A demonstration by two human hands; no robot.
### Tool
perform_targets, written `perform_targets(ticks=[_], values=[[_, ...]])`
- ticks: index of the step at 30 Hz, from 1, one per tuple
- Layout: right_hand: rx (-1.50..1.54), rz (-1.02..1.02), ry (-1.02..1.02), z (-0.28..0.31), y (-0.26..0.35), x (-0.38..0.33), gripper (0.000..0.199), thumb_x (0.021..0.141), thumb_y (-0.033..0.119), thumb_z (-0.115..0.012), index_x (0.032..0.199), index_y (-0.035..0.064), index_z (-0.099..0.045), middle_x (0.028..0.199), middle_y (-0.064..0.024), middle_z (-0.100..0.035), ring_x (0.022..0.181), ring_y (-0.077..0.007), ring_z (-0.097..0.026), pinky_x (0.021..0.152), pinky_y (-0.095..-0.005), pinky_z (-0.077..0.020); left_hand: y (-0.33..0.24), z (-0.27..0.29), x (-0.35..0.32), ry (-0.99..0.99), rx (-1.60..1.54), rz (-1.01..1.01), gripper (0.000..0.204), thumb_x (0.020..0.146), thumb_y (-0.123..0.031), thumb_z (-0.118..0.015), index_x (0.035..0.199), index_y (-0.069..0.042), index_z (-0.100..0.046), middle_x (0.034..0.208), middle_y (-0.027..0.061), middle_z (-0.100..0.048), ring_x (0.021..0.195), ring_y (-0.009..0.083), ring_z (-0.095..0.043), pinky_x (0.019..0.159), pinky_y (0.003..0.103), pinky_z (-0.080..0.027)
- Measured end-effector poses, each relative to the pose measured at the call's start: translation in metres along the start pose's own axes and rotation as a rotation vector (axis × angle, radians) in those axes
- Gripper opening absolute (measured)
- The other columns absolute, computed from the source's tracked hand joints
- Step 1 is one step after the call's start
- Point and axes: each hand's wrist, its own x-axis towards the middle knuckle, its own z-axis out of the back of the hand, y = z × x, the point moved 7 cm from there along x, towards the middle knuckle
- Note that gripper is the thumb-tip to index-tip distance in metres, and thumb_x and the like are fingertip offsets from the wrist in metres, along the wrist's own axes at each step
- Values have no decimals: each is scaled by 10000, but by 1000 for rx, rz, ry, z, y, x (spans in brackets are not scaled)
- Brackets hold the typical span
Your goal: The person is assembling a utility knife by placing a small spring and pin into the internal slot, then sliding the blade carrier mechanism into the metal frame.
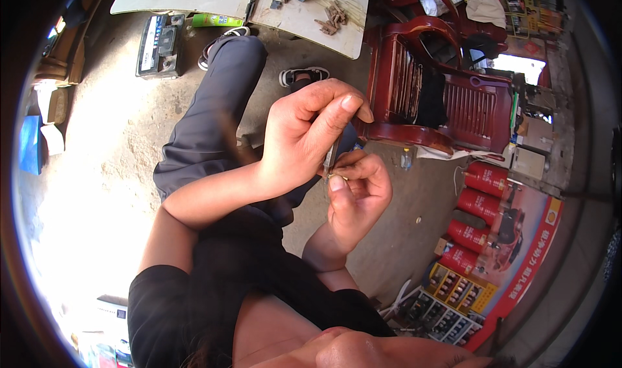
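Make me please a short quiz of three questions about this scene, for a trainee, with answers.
1. True or false: the left hand holds a thin grey tool pinched in its fingers.
2. What does the right hand pinch?
A. a small brass-coloured piece
B. a green can
C. a shoe
3. Fill in: behind the hands stands a dark red ____.

Key
1. True; the tool's lower tip meets the small piece.
2. A; thumb and fingertips pinch it, too small to identify.
3. Chair, on the concrete floor.
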Motion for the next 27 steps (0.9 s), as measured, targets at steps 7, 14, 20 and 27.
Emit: perform_targets(ticks=[7,14,20,27], values=[[-49,12,14,1,2,0,114,709,-111,-576,767,-42,-507,819,-110,-539,704,-101,-514,651,-219,-440,1,0,-4,-23,-105,99,190,936,-121,-509,835,18,-590,750,45,-582,674,88,-560,596,226,-455],[-127,12,45,0,8,0,128,694,-111,-593,743,-33,-504,791,-107,-544,697,-107,-518,649,-220,-444,5,-1,-7,-19,-124,134,200,940,-125,-503,827,16,-589,748,46,-574,664,92,-555,598,227,-452],[-79,-20,-7,-1,3,0,128,687,-115,-590,719,-28,-502,777,-99,-542,697,-110,-519,656,-222,-447,6,-1,-5,-1,-134,132,205,941,-125,-501,823,16,-591,750,44,-572,672,91,-551,607,231,-452],[-130,-26,62,0,6,1,135,679,-121,-587,715,-25,-499,772,-94,-539,708,-111,-525,663,-224,-450,9,-4,-5,-20,-113,103,278,968,-176,-449,790,5,-562,718,21,-558,483,19,-419,441,175,-334]])
